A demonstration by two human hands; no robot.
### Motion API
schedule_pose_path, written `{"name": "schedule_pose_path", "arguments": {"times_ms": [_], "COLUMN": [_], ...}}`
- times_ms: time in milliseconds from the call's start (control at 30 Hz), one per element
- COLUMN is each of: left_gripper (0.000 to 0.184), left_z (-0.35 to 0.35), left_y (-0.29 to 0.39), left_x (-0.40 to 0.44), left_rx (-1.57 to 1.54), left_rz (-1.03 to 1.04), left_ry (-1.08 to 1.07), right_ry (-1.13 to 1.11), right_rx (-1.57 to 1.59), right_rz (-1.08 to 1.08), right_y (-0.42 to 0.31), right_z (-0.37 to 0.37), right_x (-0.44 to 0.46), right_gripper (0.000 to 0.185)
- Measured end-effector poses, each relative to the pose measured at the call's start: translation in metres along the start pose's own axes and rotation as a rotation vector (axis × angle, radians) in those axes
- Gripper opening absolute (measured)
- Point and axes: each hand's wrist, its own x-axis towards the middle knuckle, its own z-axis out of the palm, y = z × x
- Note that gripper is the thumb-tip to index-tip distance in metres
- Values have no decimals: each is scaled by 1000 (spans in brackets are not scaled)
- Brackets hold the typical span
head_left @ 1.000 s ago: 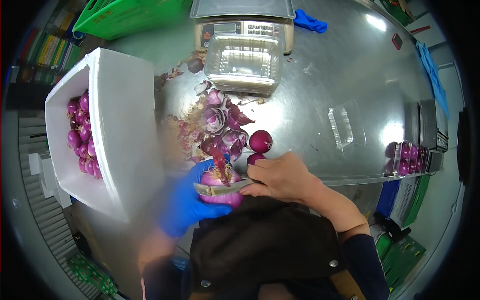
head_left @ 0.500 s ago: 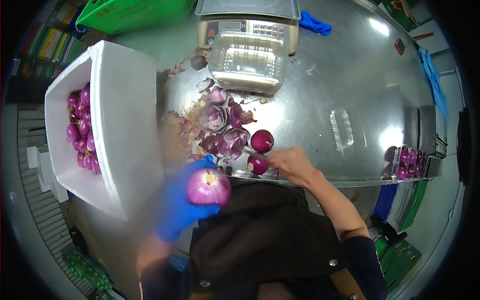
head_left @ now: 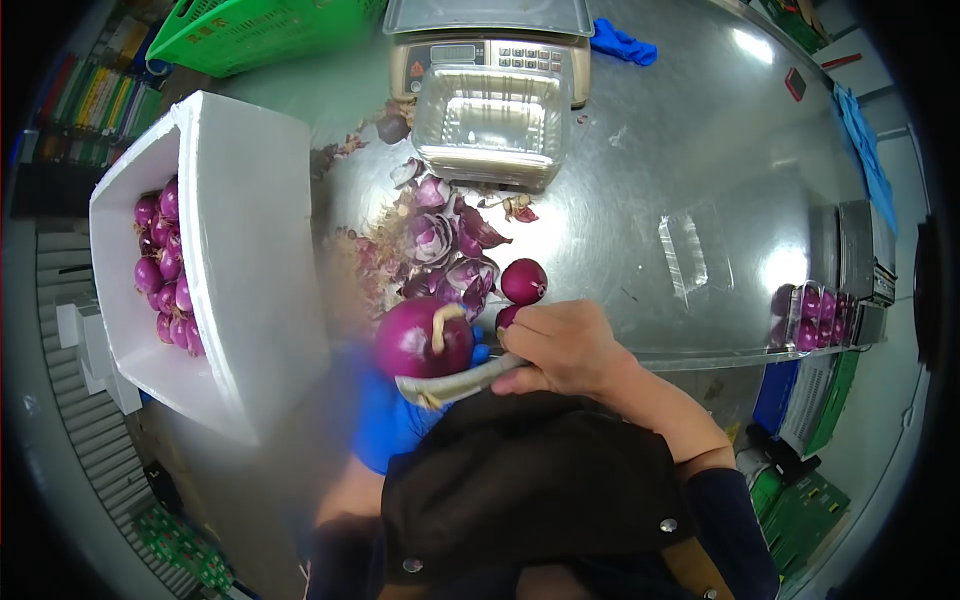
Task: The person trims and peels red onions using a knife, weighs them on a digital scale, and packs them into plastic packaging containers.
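Observation:
A large red onion (head_left: 408, 342) with a pale curled stem rests in my left hand (head_left: 395, 415), which wears a blue glove and is wrapped round it from below. My bare right hand (head_left: 565, 350) grips a knife (head_left: 465, 383), its blade against the lower side of the onion. A pale scrap clings near the blade's tip. Beyond my right hand a peeled onion (head_left: 523, 282) lies on the metal table (head_left: 620, 240), and another is partly hidden behind my fingers. Onion peelings (head_left: 435, 240) are heaped to the left of them.
A white foam box (head_left: 250, 260) with several onions stands at the left. Clear plastic trays (head_left: 490, 125) sit by a scale (head_left: 410, 65). A green crate (head_left: 250, 35) is at the back left, a blue glove (head_left: 623, 43) behind, and packed onions (head_left: 808, 318) at the right.
The onion in my left hand has turned, now showing its stem and darker skin. My right hand has brought the knife back to it. A reddish scrap now lies below the trays.

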Motion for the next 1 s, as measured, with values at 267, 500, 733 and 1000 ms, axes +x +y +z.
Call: {"name": "schedule_pose_path", "arguments": {"times_ms": [267, 500, 733, 1000], "left_gripper": [70, 80, 64, 72], "left_z": [15, 5, 18, 10], "left_y": [-3, -6, -10, -29], "left_x": [3, 15, 21, 38], "left_rx": [-258, -224, -315, 221], "left_rz": [-76, 11, -43, 165], "left_ry": [-74, 198, 100, 88], "right_ry": [-42, -239, -100, 56], "right_rx": [-56, 241, 769, 668], "right_rz": [54, 366, 867, 599], "right_y": [6, 39, 27, 22], "right_z": [8, 24, 32, 10], "right_x": [7, -33, -15, -19], "right_gripper": [49, 48, 51, 67]}}
